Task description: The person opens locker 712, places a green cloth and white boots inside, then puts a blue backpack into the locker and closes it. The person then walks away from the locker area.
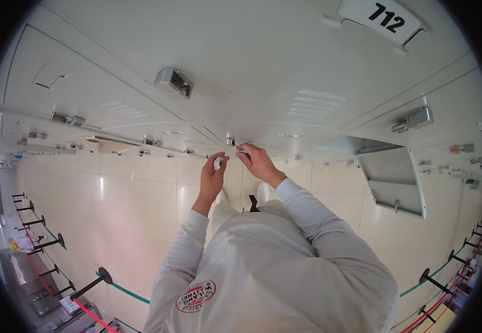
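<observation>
Pale grey metal fills the upper view: a bank of lockers (pixel 241 61), and right at its lower middle sits a small silver lock (pixel 230 139), the centre of the action! The right hand (pixel 260 163) is up beside it, grip pinched, thumb and fingers pressed on a small metal piece (pixel 241 149) just by the lock; it's too tiny to make out its kind. Over to the left hand (pixel 212 180), raised close alongside, just below and left of the lock: thumb and forefinger curl toward each other, but whether that grip meets or holds anything, I can't tell.

Both arms reach forward in long light sleeves (pixel 181 255), and down below, a white shoe (pixel 263 192) stands on glossy cream floor tiles (pixel 141 191). Off to the right, a locker door (pixel 391 177) hangs wide open! Higher up, a boxy metal latch (pixel 174 83) juts from the panel left of centre, and a white plate (pixel 382 22) sits at the top right. Round the lower edges, black posts (pixel 105 276) carry green and red bands (pixel 131 292).
</observation>
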A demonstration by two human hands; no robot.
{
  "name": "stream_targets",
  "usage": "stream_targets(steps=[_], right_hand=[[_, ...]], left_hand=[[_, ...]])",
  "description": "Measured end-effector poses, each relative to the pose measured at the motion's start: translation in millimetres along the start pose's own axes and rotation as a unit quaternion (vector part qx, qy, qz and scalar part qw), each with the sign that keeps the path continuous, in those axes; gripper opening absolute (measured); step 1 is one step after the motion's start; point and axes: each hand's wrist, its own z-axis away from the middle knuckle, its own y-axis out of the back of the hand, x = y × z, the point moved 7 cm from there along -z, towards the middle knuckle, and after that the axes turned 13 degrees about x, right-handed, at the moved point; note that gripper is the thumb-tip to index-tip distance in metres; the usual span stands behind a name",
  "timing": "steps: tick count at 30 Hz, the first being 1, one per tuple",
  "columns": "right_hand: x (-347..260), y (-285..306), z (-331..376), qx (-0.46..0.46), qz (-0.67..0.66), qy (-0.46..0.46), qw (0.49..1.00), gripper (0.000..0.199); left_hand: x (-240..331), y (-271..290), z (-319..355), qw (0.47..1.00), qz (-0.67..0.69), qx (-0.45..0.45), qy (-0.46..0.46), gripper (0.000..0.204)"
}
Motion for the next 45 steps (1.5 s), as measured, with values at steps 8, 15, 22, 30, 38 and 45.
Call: stream_targets(steps=[8, 15, 22, 30, 38, 45], right_hand=[[-28, 10, 35, -0.027, 0.068, 0.058, 0.996, 0.049], [-44, 31, 31, 0.0, 0.044, 0.121, 0.992, 0.059], [-65, 27, -3, -0.018, 0.11, 0.084, 0.99, 0.06], [-61, 16, 2, -0.065, 0.163, 0.122, 0.977, 0.054], [-81, -5, -12, -0.181, 0.227, 0.137, 0.947, 0.046], [-71, -11, -3, -0.133, 0.24, 0.069, 0.959, 0.041]], left_hand=[[15, -37, -15, 0.969, -0.13, -0.207, -0.043, 0.063], [6, -28, -10, 0.979, -0.083, -0.169, -0.082, 0.06], [-3, -33, -15, 0.959, 0.119, -0.188, 0.175, 0.036], [-55, -61, -3, 0.917, 0.309, -0.091, 0.237, 0.03], [-54, -74, 14, 0.825, 0.498, -0.042, 0.265, 0.026], [-43, -61, 10, 0.822, 0.501, -0.08, 0.257, 0.029]])
